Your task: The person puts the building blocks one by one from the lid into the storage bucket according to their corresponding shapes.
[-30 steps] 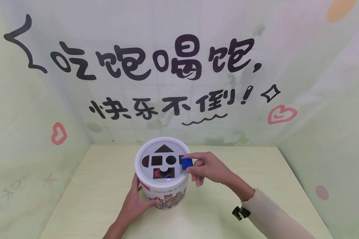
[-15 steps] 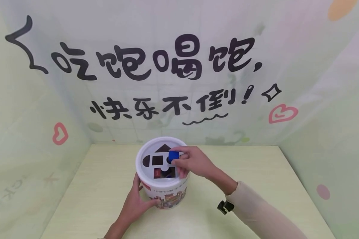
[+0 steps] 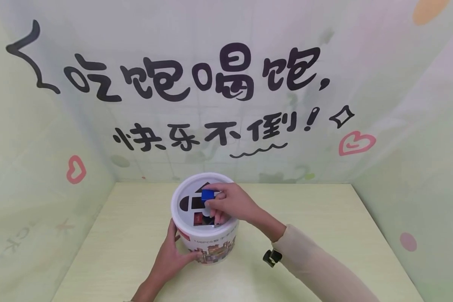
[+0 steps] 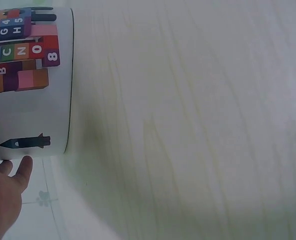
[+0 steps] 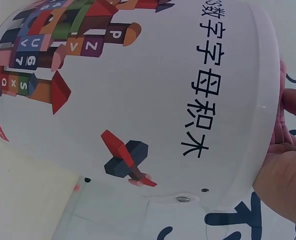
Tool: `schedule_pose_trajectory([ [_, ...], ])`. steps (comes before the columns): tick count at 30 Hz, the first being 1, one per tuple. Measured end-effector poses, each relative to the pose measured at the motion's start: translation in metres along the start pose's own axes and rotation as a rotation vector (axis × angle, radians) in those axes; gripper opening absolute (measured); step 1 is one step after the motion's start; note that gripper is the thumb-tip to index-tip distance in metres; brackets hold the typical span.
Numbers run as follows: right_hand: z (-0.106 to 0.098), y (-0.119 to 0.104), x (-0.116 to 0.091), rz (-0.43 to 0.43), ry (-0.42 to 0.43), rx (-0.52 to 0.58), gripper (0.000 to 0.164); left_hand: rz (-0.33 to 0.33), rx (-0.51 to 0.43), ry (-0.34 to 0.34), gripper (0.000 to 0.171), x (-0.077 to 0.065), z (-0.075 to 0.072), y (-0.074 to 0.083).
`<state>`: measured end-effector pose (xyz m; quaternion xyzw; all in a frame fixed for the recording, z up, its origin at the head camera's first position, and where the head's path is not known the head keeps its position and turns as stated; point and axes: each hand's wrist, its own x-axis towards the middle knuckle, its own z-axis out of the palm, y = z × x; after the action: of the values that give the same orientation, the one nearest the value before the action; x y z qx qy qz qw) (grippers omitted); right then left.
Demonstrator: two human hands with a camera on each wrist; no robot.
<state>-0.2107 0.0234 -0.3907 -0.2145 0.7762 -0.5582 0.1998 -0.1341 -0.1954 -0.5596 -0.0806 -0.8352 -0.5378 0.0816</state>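
Note:
A white bucket [image 3: 211, 250] with printed toy-block pictures stands on the table, its lid [image 3: 186, 191] cut with shaped holes. My left hand [image 3: 170, 256] holds it by the near left side, thumb across the front; the left wrist view catches part of that hand [image 4: 5, 197] beside the printed wall. Between thumb and index finger, my right hand [image 3: 234, 202] pinches a blue block [image 3: 207, 195] over the lid, at the right side of the square hole [image 3: 196, 203]. In the right wrist view the bucket hides the block, and my right hand [image 5: 285, 175] shows only partly beyond the rim.
A red block [image 3: 198, 218] shows inside the bucket through the front hole. Around it lies the pale wooden table [image 3: 309, 222]. A printed backdrop [image 3: 226, 165] closes off the back and both sides.
My right hand has carried the blue block leftward from the lid's right edge, across the round hole, to the square hole. My left hand has stayed in place on the bucket.

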Motion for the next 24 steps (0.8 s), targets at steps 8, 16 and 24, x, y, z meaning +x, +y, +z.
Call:
schedule_pose_trajectory([
  [8, 0.01, -0.003, 0.01, -0.021, -0.013, -0.024, 0.04, -0.005, 0.03, 0.005, 0.129, 0.0, 0.001, 0.0],
  [16, 0.015, -0.003, 0.016, -0.023, -0.02, -0.07, 0.04, 0.001, 0.019, 0.002, 0.13, 0.0, 0.001, 0.001],
  [24, 0.015, -0.004, 0.017, 0.0, -0.033, -0.133, 0.044, 0.011, 0.024, 0.008, 0.13, -0.001, -0.001, 0.002],
])
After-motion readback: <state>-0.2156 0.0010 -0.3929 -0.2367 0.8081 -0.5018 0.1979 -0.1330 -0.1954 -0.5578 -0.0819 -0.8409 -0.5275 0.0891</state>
